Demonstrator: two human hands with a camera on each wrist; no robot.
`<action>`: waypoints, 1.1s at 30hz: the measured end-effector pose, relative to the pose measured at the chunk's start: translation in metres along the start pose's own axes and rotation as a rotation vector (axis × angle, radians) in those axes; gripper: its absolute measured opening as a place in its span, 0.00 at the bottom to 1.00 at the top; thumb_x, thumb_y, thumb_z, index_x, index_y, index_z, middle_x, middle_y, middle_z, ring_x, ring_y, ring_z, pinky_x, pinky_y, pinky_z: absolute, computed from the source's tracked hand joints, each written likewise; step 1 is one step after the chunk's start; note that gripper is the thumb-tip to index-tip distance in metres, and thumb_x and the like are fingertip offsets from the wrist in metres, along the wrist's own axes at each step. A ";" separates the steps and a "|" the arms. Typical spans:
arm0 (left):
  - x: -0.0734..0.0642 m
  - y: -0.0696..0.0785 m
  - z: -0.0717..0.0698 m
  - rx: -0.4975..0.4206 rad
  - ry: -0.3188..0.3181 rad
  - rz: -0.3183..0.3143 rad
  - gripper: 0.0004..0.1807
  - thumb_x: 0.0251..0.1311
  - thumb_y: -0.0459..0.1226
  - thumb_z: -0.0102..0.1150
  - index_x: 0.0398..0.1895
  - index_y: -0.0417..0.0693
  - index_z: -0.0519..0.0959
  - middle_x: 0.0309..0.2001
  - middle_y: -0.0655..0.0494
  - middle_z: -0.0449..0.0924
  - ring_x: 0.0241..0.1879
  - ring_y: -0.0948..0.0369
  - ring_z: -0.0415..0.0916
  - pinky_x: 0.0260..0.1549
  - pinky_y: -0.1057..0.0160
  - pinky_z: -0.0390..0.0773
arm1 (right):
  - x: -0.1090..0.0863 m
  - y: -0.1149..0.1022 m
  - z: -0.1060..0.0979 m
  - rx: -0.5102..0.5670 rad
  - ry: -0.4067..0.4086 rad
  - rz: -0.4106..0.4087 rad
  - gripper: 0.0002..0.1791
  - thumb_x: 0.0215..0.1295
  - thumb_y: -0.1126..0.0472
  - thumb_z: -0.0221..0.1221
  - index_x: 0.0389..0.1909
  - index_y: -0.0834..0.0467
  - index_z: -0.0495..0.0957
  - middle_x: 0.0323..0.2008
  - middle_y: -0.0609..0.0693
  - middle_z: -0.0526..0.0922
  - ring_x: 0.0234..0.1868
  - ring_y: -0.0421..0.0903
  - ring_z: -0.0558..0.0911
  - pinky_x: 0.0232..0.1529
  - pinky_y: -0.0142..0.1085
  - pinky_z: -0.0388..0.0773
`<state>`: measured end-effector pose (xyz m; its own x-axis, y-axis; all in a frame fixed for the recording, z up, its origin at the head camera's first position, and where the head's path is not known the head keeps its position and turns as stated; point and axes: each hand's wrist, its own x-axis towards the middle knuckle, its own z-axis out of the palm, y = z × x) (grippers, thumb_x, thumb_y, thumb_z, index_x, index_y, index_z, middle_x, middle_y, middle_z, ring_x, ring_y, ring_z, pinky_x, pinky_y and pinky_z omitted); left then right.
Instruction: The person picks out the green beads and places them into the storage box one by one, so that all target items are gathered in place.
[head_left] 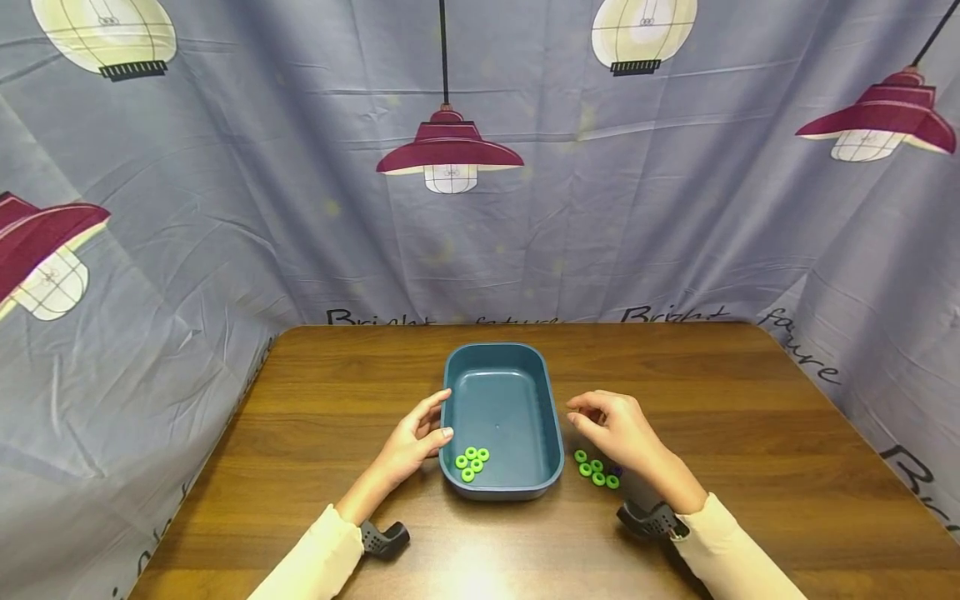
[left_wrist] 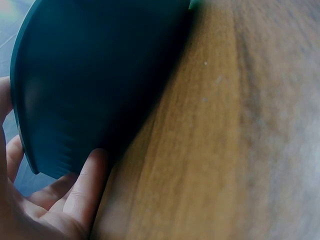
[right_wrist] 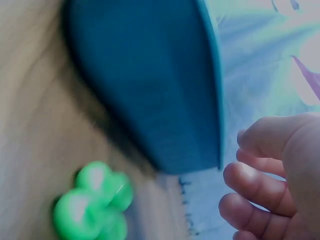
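Observation:
A dark blue plastic bin [head_left: 498, 408] sits on the wooden table, with several small green rings [head_left: 467, 469] in its near left corner. My left hand [head_left: 408, 443] holds the bin's left side, thumb and index finger at the rim and other fingers against the outer wall [left_wrist: 90, 90]. To the right of the bin, my right hand [head_left: 617, 425] is raised with fingers loosely curled; nothing shows between its fingertips [right_wrist: 235, 172]. Below it on the table lie several more green rings [head_left: 592, 475] and a small dark purple piece [head_left: 616, 472], blurred in the right wrist view.
The wooden table [head_left: 360, 375] reaches back to a grey-blue curtain [head_left: 315, 167] printed with lamps and lettering. Both wrists wear dark straps with camera mounts [head_left: 386, 540]. Bright glare lies on the table's near edge.

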<state>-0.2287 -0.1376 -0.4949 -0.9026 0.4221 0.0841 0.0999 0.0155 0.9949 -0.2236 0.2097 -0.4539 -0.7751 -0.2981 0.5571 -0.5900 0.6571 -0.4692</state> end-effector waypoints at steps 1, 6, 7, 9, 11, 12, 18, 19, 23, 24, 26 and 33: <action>0.000 0.000 0.000 0.001 0.001 0.000 0.38 0.69 0.33 0.56 0.80 0.42 0.54 0.72 0.26 0.61 0.68 0.35 0.68 0.47 0.64 0.84 | -0.003 0.003 -0.001 -0.008 -0.006 0.004 0.07 0.54 0.70 0.70 0.33 0.58 0.88 0.25 0.41 0.83 0.26 0.27 0.72 0.26 0.27 0.73; 0.000 0.001 -0.001 0.000 0.001 0.005 0.39 0.69 0.32 0.55 0.80 0.41 0.53 0.72 0.25 0.61 0.68 0.34 0.68 0.47 0.63 0.84 | -0.016 0.011 -0.002 -0.013 -0.048 -0.011 0.07 0.54 0.69 0.70 0.34 0.58 0.88 0.25 0.38 0.82 0.26 0.27 0.72 0.26 0.27 0.73; 0.000 0.002 -0.001 0.000 0.000 0.006 0.38 0.69 0.32 0.55 0.80 0.41 0.53 0.72 0.25 0.61 0.68 0.34 0.68 0.47 0.63 0.84 | -0.018 0.013 -0.002 -0.012 -0.060 -0.015 0.07 0.53 0.69 0.71 0.34 0.58 0.88 0.25 0.38 0.82 0.27 0.27 0.73 0.27 0.27 0.73; 0.000 0.002 -0.001 0.000 -0.002 0.007 0.38 0.69 0.32 0.55 0.80 0.41 0.53 0.72 0.25 0.60 0.68 0.34 0.67 0.48 0.63 0.84 | -0.022 0.015 -0.001 -0.007 -0.090 -0.027 0.08 0.52 0.69 0.71 0.34 0.58 0.87 0.25 0.38 0.81 0.27 0.27 0.74 0.27 0.28 0.75; 0.000 0.002 -0.001 -0.001 -0.003 0.008 0.38 0.69 0.33 0.55 0.80 0.41 0.53 0.72 0.25 0.61 0.68 0.34 0.67 0.48 0.63 0.84 | -0.025 0.017 0.000 -0.019 -0.128 -0.037 0.08 0.50 0.68 0.72 0.34 0.57 0.87 0.26 0.38 0.81 0.28 0.28 0.75 0.28 0.28 0.75; 0.000 0.002 -0.001 -0.001 -0.004 0.009 0.38 0.69 0.33 0.55 0.80 0.42 0.53 0.72 0.25 0.61 0.68 0.34 0.67 0.48 0.63 0.84 | -0.027 0.018 0.001 -0.030 -0.146 -0.039 0.09 0.50 0.67 0.72 0.33 0.56 0.86 0.26 0.38 0.81 0.28 0.29 0.76 0.28 0.28 0.76; 0.001 0.001 -0.001 0.005 -0.001 0.010 0.38 0.69 0.33 0.56 0.80 0.43 0.54 0.72 0.26 0.61 0.68 0.34 0.68 0.48 0.64 0.84 | -0.033 0.020 0.002 -0.110 -0.211 -0.036 0.10 0.46 0.61 0.74 0.30 0.52 0.85 0.25 0.37 0.79 0.29 0.30 0.74 0.30 0.28 0.74; 0.001 0.001 -0.001 0.006 -0.001 0.011 0.38 0.69 0.33 0.56 0.80 0.43 0.54 0.72 0.26 0.61 0.68 0.34 0.68 0.47 0.64 0.84 | -0.033 0.019 0.003 -0.114 -0.213 -0.036 0.10 0.46 0.61 0.74 0.30 0.52 0.85 0.25 0.36 0.79 0.29 0.29 0.74 0.30 0.28 0.74; 0.000 0.002 -0.001 0.006 -0.001 0.013 0.38 0.69 0.33 0.56 0.80 0.42 0.54 0.72 0.25 0.61 0.68 0.34 0.68 0.47 0.64 0.84 | -0.034 0.020 0.005 -0.113 -0.196 -0.055 0.09 0.45 0.61 0.75 0.28 0.51 0.85 0.23 0.36 0.78 0.28 0.29 0.73 0.29 0.27 0.72; 0.000 0.002 0.000 0.007 -0.002 0.012 0.38 0.69 0.33 0.56 0.80 0.42 0.54 0.72 0.25 0.61 0.68 0.34 0.68 0.47 0.64 0.84 | -0.034 0.020 0.006 -0.111 -0.191 -0.060 0.09 0.45 0.61 0.75 0.28 0.50 0.85 0.23 0.35 0.78 0.28 0.29 0.73 0.29 0.27 0.72; 0.000 0.002 0.000 0.009 -0.002 0.011 0.38 0.69 0.33 0.56 0.80 0.42 0.54 0.72 0.25 0.61 0.68 0.33 0.68 0.47 0.64 0.84 | -0.035 0.020 0.007 -0.110 -0.181 -0.071 0.09 0.45 0.62 0.75 0.28 0.51 0.85 0.22 0.36 0.78 0.27 0.30 0.73 0.28 0.27 0.71; -0.001 0.001 0.000 0.007 -0.004 0.014 0.38 0.69 0.33 0.56 0.80 0.42 0.54 0.72 0.25 0.61 0.68 0.33 0.68 0.49 0.63 0.83 | -0.037 0.022 0.008 -0.107 -0.181 -0.071 0.09 0.44 0.63 0.75 0.27 0.50 0.85 0.22 0.35 0.77 0.27 0.29 0.72 0.28 0.27 0.71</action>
<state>-0.2281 -0.1378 -0.4943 -0.8996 0.4255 0.0982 0.1159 0.0158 0.9931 -0.2098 0.2294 -0.4905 -0.7660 -0.4595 0.4495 -0.6248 0.6968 -0.3524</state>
